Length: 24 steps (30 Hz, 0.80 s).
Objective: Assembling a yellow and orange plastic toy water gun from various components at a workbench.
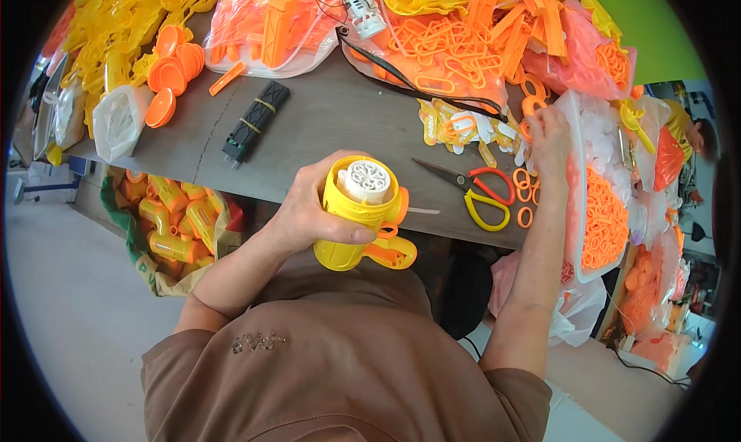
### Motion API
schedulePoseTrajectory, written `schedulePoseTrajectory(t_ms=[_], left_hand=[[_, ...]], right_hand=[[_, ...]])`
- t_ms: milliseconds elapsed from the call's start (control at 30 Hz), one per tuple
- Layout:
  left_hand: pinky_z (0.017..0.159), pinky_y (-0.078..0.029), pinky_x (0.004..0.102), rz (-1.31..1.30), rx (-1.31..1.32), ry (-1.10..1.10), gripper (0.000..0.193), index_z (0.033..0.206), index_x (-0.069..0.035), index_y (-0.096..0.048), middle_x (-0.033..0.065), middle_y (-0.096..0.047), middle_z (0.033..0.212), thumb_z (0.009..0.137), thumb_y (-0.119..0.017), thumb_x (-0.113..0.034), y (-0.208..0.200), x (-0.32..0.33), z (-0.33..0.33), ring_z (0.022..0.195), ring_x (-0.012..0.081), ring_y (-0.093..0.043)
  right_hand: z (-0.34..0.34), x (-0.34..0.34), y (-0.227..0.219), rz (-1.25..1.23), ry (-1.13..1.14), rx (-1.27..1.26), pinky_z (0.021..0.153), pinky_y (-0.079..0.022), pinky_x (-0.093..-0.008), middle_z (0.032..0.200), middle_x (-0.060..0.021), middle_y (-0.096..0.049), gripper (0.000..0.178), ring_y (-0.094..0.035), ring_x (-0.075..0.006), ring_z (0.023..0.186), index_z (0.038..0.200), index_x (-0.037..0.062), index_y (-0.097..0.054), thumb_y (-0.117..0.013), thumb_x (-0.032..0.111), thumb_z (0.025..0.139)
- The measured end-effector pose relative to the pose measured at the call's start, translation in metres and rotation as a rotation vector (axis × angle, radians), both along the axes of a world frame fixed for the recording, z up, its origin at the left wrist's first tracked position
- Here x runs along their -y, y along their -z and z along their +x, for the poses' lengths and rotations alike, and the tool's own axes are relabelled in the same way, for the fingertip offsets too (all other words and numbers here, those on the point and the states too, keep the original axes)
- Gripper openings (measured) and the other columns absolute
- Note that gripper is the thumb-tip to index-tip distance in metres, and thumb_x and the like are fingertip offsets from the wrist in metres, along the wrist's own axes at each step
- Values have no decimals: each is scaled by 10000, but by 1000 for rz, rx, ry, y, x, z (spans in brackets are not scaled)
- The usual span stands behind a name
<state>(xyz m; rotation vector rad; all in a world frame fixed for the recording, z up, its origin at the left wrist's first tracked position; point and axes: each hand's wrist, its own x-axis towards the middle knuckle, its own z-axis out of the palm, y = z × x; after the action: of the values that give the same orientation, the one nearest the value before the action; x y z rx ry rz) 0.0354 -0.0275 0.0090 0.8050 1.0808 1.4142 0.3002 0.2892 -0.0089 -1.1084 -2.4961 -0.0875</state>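
My left hand (305, 203) is wrapped around a yellow plastic toy body (340, 249) with an orange-trimmed handle. Its open top shows a round white insert (367, 181) with several holes, and a thin pale strip (423, 211) sticks out to the right. At the right side of the table, my right hand (549, 145) has its fingertips closed on an orange ring (532, 104). More loose orange rings (522, 196) lie beside that wrist. Scissors (472, 191) with one red and one yellow handle lie open between the hands.
A clear bin (575, 241) of small orange rings stands at the right edge. Bags of orange parts (444, 48) and a yellow heap (131, 17) line the back. A black banded bundle (257, 121) lies left; below stands a bag (127, 222) of yellow-orange toys.
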Motion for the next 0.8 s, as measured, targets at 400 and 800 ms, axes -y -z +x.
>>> schedulePoseTrajectory(t_ms=[400, 800], left_hand=[[840, -500, 320, -85, 108, 209, 649, 1150, 1, -570, 86, -659, 979, 559, -792, -152, -15, -15, 14, 901, 174, -635], [817, -496, 303, -46, 245, 253, 534, 1122, -15, -593, 72, -655, 1005, 642, -795, -132, -5, 2, 11, 921, 158, -622]], right_hand=[[-94, 156, -55, -1214, -822, -604, 940, -430, -345, 1259, -155, -546, 190, -547, -208, 1102, 896, 40, -576, -720, 71, 776], [-97, 168, -44, -1382, -956, -545, 965, -428, -376, 1296, -249, -484, 248, -536, -264, 1136, 905, 31, -570, -748, 167, 800]])
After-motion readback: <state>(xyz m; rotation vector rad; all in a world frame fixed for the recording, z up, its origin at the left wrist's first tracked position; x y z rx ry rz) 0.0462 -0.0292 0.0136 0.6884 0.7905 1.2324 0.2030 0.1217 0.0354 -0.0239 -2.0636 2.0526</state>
